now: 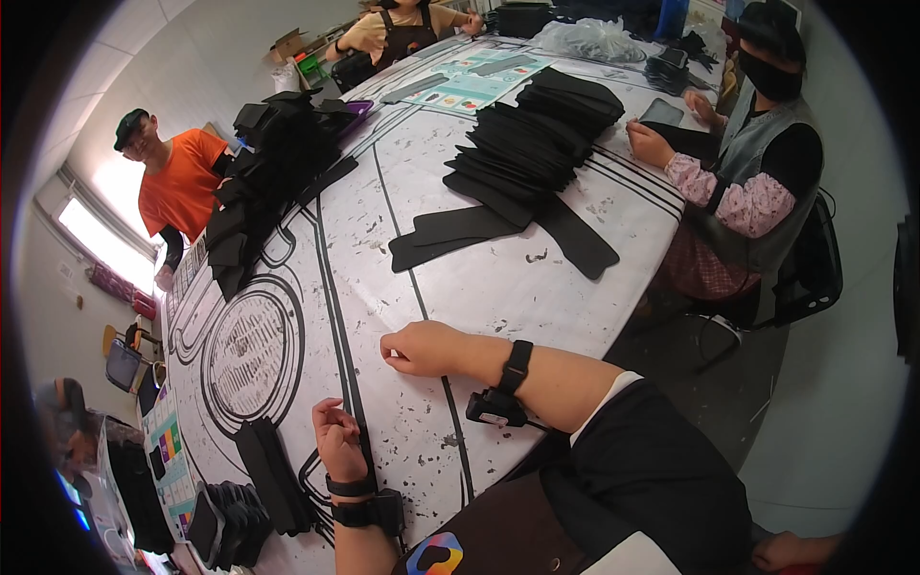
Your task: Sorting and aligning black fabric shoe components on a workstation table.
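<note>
My right hand is closed in a loose fist just over the white table sheet, with nothing showing in it. Lower and to the left, my left hand has its fingers curled in, and no object shows there either. Both wrists wear black straps with small devices. Beyond my right hand lies a long fanned pile of flat black pieces, shaped like insoles. Several loose ones, such as a long black piece, lie at its near end, apart from my hands. A narrow black stack lies left of my left hand.
A heaped black pile stands at the far left by a person in orange. A person at the right has hands over the table edge; another sits at the far end. More black stacks lie lower left.
</note>
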Available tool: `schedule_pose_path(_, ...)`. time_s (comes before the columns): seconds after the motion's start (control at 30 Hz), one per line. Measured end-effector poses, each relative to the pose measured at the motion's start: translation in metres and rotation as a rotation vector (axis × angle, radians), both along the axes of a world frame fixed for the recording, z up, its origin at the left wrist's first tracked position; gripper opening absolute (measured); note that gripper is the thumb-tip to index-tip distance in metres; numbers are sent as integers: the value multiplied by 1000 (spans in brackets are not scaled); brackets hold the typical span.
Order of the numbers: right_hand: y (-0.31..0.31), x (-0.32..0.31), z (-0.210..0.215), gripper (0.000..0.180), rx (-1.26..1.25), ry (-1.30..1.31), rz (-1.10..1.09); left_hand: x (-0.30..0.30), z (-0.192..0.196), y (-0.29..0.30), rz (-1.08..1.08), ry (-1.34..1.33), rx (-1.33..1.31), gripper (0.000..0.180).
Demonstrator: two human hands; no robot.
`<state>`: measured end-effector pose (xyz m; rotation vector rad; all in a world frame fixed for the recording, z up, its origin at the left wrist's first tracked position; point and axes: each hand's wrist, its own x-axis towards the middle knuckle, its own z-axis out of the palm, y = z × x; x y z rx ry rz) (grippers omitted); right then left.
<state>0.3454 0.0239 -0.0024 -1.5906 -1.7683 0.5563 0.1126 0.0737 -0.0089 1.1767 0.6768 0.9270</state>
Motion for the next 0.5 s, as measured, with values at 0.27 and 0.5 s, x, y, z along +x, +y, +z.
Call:
schedule_pose_path(0.27, 1, 0, -3, 14, 12, -4, -1, 0, -1, 0, 10, 3, 12, 39)
schedule_pose_path(0.5, 1, 0, -4, 14, 24, -3, 0, 0, -2, 1, 20, 13, 11, 43)
